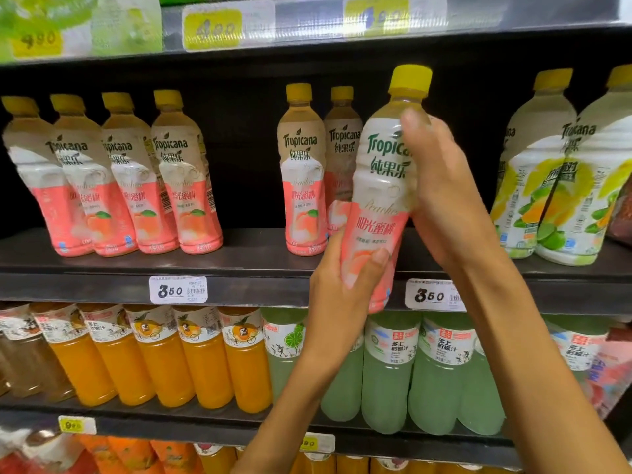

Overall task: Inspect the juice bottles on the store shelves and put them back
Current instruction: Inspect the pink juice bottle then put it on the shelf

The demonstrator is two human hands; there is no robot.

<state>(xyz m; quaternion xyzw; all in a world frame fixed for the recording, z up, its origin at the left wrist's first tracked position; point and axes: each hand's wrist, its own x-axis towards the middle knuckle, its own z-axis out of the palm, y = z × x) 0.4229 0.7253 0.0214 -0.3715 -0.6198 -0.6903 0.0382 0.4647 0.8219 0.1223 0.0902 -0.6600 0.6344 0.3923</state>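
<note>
Item: left hand (345,268), fingers curling round the pink lower body of the peach juice bottle (379,189), thumb pressing across the label front, bearing the weight from below. Item: right hand (444,186), fingers wrapping the white upper label at the bottle's three o'clock side, probably steadying or turning it for reading; the fingertips behind are lying out of sight. Item: the bottle itself, yellow cap at twelve o'clock, leaning slightly, hanging in front of the middle shelf (239,265) rather than standing on it, label facing the viewer, which suits inspection. Item: two matching peach bottles (302,172) standing just behind at its nine o'clock; a gap at their three o'clock is likely the return spot. Item: four more peach bottles (113,179) standing farther toward nine o'clock. Item: lime-label bottles (547,186) at three o'clock. Item: price tag (178,289) hanging on the shelf edge.
</note>
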